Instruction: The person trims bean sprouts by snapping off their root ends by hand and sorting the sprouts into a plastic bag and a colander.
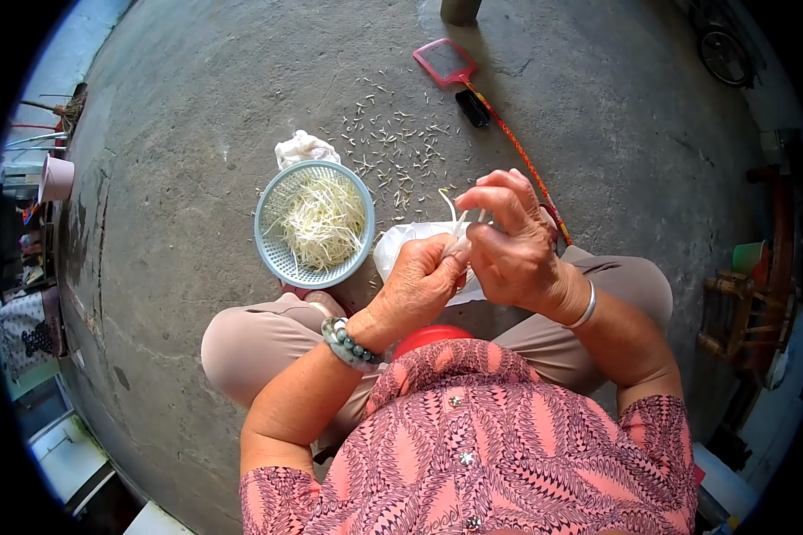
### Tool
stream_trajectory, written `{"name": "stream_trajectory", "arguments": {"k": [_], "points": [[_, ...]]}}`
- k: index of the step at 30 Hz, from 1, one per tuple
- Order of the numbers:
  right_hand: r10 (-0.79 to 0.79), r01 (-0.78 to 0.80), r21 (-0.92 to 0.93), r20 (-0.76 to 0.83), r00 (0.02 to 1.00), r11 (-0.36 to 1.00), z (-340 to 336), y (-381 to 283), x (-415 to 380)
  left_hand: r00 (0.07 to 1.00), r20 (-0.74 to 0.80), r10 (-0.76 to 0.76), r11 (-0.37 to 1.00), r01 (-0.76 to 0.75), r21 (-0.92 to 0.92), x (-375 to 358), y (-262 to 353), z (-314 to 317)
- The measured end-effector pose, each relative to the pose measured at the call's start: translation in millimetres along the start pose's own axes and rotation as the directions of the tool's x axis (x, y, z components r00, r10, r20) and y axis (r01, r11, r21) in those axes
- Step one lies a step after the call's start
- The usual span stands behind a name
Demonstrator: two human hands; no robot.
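Observation:
Pale bean sprouts [456, 219] stick up from between the thumb and fingers of my left hand [421, 278], which is closed on them. My right hand [517, 245] is right beside it, fingers bent and raised, with a pale sprout near the thumb and index finger; its exact grip is hard to make out. Under my hands lies a white plastic bag [401, 245], partly hidden by them. To the left, a blue-grey basket [364, 241] holds a heap of sprouts [323, 223].
Small sprout bits [401, 147] are scattered over the concrete floor [196, 134]. A crumpled white bag [305, 149] touches the basket's far side. A pink fly swatter [446, 61] and a black object [472, 108] lie ahead. A wooden chair [732, 312] stands at the right.

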State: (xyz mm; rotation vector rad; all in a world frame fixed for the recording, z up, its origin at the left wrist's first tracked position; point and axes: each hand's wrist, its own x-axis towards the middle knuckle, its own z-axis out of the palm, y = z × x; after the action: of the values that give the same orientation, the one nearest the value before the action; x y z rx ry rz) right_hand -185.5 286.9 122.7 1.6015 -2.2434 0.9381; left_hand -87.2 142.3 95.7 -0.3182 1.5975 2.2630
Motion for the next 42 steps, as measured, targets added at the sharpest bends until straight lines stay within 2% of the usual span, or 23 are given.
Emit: {"name": "stream_trajectory", "arguments": {"k": [1,4,6,8,11,13,15,18,19,22,25,27,28,29,33,36,37,39,40,41,42], "points": [[0.027,-0.025,0.06,-0.027,0.999,0.998,-3,1,3,1.0,-0.009,0.004,1.0,-0.004,-0.008,-1,1,1],[0.076,-0.064,0.068,-0.199,0.977,0.996,-21,11,16,1.0,-0.023,0.007,1.0,-0.007,-0.026,-3,3,4],[0.181,-0.183,0.003,-0.156,0.971,0.983,-26,29,10,1.0,-0.013,-0.004,1.0,0.004,-0.027,-3,3,3],[0.292,-0.29,0.028,-0.075,0.954,0.956,-25,42,3,1.0,-0.007,-0.003,1.0,0.003,-0.001,-3,1,3],[0.315,-0.304,0.105,-0.114,0.942,0.947,-21,32,12,1.0,-0.001,0.012,1.0,-0.012,0.027,-2,-1,3],[0.47,-0.491,0.27,0.142,0.871,0.828,-29,26,9,1.0,-0.007,0.019,0.999,-0.019,0.032,-3,-2,2],[0.553,-0.666,0.369,0.373,0.745,0.648,-31,26,7,1.0,-0.011,0.026,0.999,-0.026,0.026,-2,-2,2],[0.492,-0.612,0.51,0.366,0.79,0.604,-15,28,-2,0.999,-0.009,0.051,0.998,-0.051,0.045,0,-9,2],[0.508,-0.646,0.525,0.402,0.762,0.553,-14,27,-2,0.999,-0.008,0.052,0.997,-0.052,0.061,0,-8,2],[0.498,-0.648,0.476,0.414,0.762,0.594,-16,27,0,0.998,-0.011,0.056,0.996,-0.055,0.071,-1,-6,4],[0.382,-0.482,0.324,0.327,0.864,0.814,-20,24,5,0.999,-0.028,0.043,0.999,-0.042,0.03,0,-4,4],[0.186,-0.192,0.015,0.202,0.962,0.981,-19,25,5,0.999,-0.043,0.002,1.0,-0.001,0.024,-1,3,3],[0.065,-0.039,-0.155,0.167,0.984,0.987,-17,26,4,0.999,-0.04,0.011,1.0,-0.009,0.03,-1,4,3],[0.029,0.02,-0.242,0.199,0.98,0.97,-16,27,2,0.999,-0.036,0.018,0.999,-0.017,0.035,-1,4,2],[0.222,-0.133,-0.335,0.243,0.944,0.933,-15,33,0,1.0,-0.017,-0.019,0.999,0.019,-0.042,-3,5,1],[0.394,-0.311,-0.325,0.23,0.89,0.893,-16,48,-5,1.0,0.016,-0.011,0.998,0.012,-0.061,-4,6,1],[0.432,-0.408,-0.181,0.12,0.894,0.895,-15,51,-4,1.0,0.023,-0.009,0.998,0.011,-0.065,-5,8,3],[0.551,-0.587,0.132,0.23,0.802,0.799,-17,47,-1,0.999,0.034,-0.006,0.998,0.009,-0.07,-7,10,5],[0.589,-0.66,0.275,0.3,0.75,0.699,-19,44,0,0.999,0.037,0.011,0.998,-0.008,-0.059,-8,10,4],[0.571,-0.803,0.378,0.566,0.594,0.461,-25,48,2,0.999,0.041,0.028,0.999,-0.026,-0.048,-8,8,4],[0.536,-0.825,0.42,0.627,0.566,0.379,-27,45,4,0.998,0.045,0.046,0.998,-0.044,-0.038,-8,8,4]]}}
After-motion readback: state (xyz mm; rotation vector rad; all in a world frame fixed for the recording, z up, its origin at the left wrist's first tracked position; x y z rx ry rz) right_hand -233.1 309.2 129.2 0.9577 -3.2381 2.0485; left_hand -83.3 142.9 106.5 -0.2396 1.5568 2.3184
